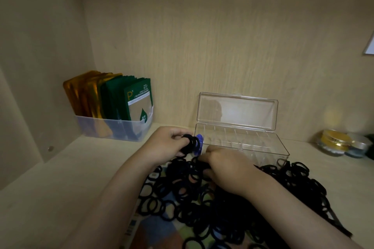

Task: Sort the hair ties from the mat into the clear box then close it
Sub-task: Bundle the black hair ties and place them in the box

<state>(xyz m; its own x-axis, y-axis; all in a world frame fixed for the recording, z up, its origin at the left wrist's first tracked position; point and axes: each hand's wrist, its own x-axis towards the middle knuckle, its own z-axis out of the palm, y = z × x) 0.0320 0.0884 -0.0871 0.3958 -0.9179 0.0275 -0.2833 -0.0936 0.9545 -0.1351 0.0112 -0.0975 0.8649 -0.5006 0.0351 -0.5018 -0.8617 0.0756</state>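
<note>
Early stage. Big heap of black elastic hair ties (232, 204) covers the patterned mat (153, 226) at the shelf's front edge. Clear plastic compartment box (242, 143) behind it, lid up, looks empty. Left hand (168, 143) holds a small bunch of ties beside the box; right hand (226, 170) pinches into the heap.

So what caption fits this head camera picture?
Left hand holds gathered hair ties; right hand picks more beside the open clear box.

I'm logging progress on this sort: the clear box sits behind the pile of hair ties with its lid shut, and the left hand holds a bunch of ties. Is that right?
Not quite: the head view shows the clear box with its lid open and standing upright, not shut. The rest holds: it sits behind the pile of hair ties, and the left hand holds a bunch of ties.
</note>
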